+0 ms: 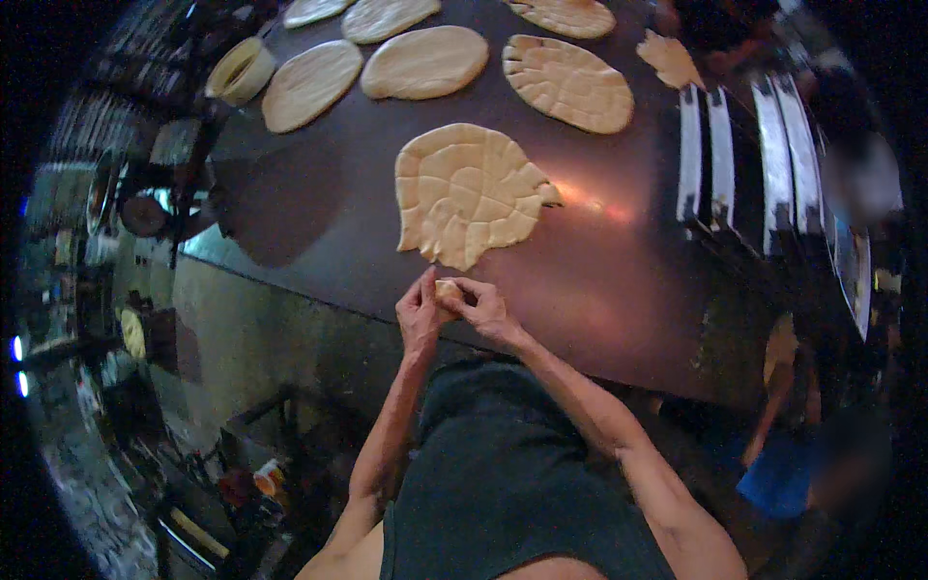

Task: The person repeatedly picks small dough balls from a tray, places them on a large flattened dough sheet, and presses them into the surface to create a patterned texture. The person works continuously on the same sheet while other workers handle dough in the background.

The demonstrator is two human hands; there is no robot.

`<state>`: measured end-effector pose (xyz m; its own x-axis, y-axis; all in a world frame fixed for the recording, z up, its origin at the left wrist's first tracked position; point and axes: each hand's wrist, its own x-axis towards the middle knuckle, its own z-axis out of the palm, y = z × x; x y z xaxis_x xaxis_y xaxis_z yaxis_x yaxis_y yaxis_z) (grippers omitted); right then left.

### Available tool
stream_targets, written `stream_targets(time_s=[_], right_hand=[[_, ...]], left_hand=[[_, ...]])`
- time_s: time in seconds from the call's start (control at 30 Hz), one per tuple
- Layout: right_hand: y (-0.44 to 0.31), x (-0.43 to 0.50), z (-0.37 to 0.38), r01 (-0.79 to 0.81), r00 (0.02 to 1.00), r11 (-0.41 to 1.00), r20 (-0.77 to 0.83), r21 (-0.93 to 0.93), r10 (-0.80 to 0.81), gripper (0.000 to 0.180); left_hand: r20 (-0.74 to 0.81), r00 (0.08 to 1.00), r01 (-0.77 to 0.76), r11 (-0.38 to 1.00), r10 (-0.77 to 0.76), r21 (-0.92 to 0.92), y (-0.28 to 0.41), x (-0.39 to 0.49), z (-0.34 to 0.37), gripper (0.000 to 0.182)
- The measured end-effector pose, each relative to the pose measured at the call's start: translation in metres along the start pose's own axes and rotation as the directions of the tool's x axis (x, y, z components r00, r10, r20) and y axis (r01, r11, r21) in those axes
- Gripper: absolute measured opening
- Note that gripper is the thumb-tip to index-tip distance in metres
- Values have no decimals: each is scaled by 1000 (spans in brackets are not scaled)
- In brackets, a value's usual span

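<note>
Between the fingers of my left hand [420,308] and my right hand [486,308] is a small piece of dough [449,293], partly covered by the fingers. Both hands are close together at the near edge of a dark, smooth work table [580,312]. Just beyond them lies a large flat sheet of dough [471,192], with an uneven outline, curved and radial crease lines and a torn tab on its right side. Its pointed lower edge comes close to my fingertips.
Smooth dough ovals [424,64] lie at the far left, beside a pale ring-shaped object [241,71]. Creased dough ovals [569,83] and a ragged dough piece [670,59] are farther right. Metal bars [776,159] stand at the right; another person's arm [776,391] shows below.
</note>
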<state>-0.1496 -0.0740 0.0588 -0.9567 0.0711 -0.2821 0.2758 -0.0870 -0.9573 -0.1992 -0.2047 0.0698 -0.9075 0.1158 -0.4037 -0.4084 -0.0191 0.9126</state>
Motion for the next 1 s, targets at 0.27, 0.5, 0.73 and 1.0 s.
stream_targets(time_s=[0.27,0.5,0.73,1.0], right_hand=[[-18,-81,-68,-15,866,996,-498,-91,-33,25],[-16,-156,-129,59,529,679,-554,-732,-643,26],[39,-260,-235,-454,564,865,-820,-213,94,31],[89,-304,-346,-728,287,496,-867,-474,-406,32]], left_hand=[[129,961,-258,962,246,89,-16,-8,127,63],[526,769,419,908,-364,15,-42,-56,193,47],[570,750,284,941,-337,184,-64,-81,218,40],[585,684,341,900,-436,271,-79,-94,224,38]])
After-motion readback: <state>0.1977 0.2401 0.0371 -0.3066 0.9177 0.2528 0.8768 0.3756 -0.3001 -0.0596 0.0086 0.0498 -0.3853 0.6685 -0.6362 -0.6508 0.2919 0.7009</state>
